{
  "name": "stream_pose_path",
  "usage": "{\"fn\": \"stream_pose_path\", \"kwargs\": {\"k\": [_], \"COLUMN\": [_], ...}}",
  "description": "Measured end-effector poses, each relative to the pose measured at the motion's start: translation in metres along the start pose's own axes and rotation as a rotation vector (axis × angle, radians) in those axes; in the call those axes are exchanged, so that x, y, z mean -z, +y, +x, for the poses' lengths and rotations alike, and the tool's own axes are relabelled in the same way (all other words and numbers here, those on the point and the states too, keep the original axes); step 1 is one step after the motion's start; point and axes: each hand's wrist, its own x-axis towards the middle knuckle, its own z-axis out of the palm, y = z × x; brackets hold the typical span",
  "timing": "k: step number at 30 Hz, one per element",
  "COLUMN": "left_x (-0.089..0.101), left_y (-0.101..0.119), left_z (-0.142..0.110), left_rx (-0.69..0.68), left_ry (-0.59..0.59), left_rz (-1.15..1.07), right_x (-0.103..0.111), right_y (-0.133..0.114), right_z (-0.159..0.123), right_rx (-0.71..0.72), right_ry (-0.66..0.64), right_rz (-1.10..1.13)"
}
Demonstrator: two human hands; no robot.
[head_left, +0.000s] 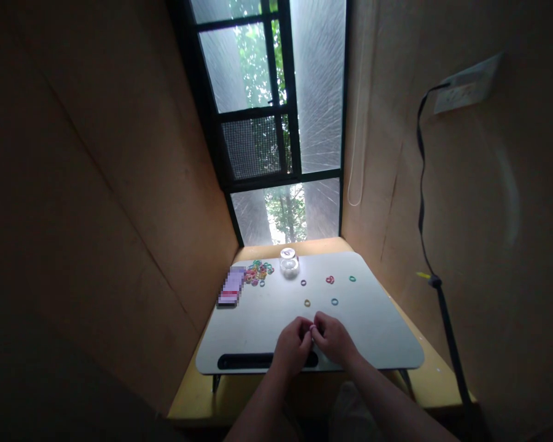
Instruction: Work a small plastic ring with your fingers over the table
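Over the near part of a small white lap table [373, 331], my left hand [292, 347] and my right hand [334, 337] meet with fingers pinched together. Between the fingertips is something tiny that I cannot make out. A few small coloured rings lie singly beyond my hands: a yellow ring [307, 302], a blue ring [334, 301], a purple ring [303, 282], a red ring [330, 279] and a green ring [352, 278]. A heap of coloured rings [258, 272] sits at the far left. Beside that heap stands a small clear jar [289, 262].
A blurred purple and pink flat object [231, 288] lies at the table's left edge. The table has a dark slot [244, 361] along its near edge and stands on a yellow surface [184, 402]. Plywood walls close in on both sides, a window is ahead, and a black cable [421, 202] hangs at right.
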Motion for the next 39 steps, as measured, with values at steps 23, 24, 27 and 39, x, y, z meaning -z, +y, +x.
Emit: {"fn": "stream_pose_path", "kwargs": {"k": [23,24,27,39], "left_x": [0.003,0.004,0.005,0.002], "left_y": [0.000,0.000,0.000,-0.006], "left_z": [-0.003,-0.003,-0.004,-0.001], "left_rx": [-0.018,-0.020,-0.028,-0.019], "left_ry": [0.002,0.002,0.003,0.029], "left_rz": [0.031,0.028,0.017,-0.023], "right_x": [-0.004,-0.004,-0.005,-0.004], "right_y": [0.004,0.004,0.004,0.009], "right_z": [-0.001,-0.001,-0.002,0.002], "right_rx": [0.026,0.029,0.030,0.026], "right_ry": [0.008,0.009,-0.002,-0.041], "right_rz": [-0.056,-0.060,-0.065,-0.033]}}
